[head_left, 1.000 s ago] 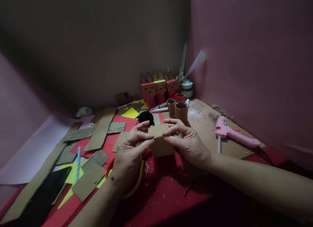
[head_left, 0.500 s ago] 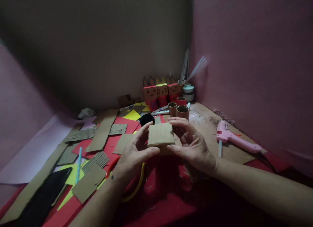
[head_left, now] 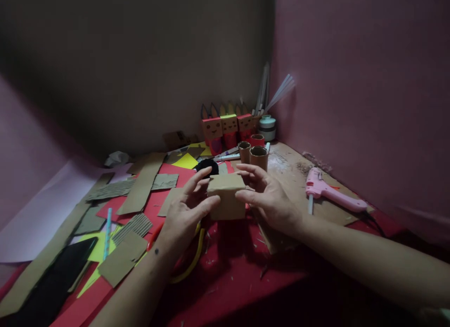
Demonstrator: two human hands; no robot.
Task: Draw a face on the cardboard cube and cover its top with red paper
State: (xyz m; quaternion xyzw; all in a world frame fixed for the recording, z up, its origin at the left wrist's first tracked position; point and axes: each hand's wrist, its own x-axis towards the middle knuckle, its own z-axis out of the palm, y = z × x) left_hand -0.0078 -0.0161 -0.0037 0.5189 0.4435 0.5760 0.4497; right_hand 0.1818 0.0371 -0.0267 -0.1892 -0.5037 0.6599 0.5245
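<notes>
A small cardboard box [head_left: 227, 205] is held up between my two hands, above the red table surface. My left hand [head_left: 190, 209] grips its left side, thumb on the front face and fingers behind. On the right side, my right hand [head_left: 270, 200] has its thumb at the front edge and its fingers curled toward the back. The box's front face and part of its top show. Below my left hand lie scissors with red and yellow handles [head_left: 197, 261], partly hidden by that hand.
A pink glue gun [head_left: 332, 193] rests at the right on a cardboard sheet. Cardboard tubes [head_left: 259, 158] stand behind my hands, before box-headed figures [head_left: 212, 129]. Cardboard strips [head_left: 142, 186], coloured paper and a black phone-like slab [head_left: 56, 280] cover the left. Walls border the back and right.
The box has tilted so its front face now shows more and its top less. My thumbs have moved up onto the front face. The whole view has shifted slightly.
</notes>
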